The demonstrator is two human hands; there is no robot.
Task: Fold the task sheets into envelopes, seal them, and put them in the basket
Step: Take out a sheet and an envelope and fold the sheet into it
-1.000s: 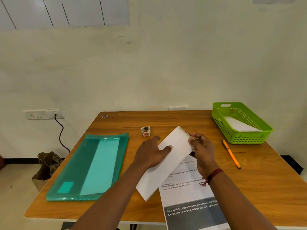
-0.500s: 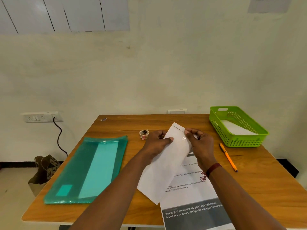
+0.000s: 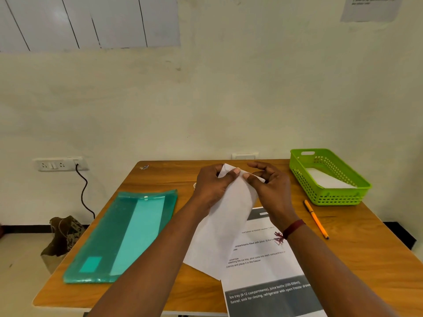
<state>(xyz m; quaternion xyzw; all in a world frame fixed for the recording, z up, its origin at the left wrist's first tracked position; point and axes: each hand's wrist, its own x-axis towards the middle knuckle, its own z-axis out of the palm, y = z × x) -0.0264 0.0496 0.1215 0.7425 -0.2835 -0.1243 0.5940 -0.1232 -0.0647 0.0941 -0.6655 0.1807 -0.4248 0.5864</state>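
Wooden table (image 3: 366, 248) below; far end of envelope (image 3: 226, 225) in pinch of left hand (image 3: 212, 186) and right hand (image 3: 272, 191).

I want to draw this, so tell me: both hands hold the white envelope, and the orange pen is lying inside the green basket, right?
Not quite. In the head view the orange pen lies on the table beside the green basket, not inside it. The left hand and right hand do hold the white envelope.

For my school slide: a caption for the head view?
Left hand and right hand pinch a white envelope over a task sheet, near a green basket.
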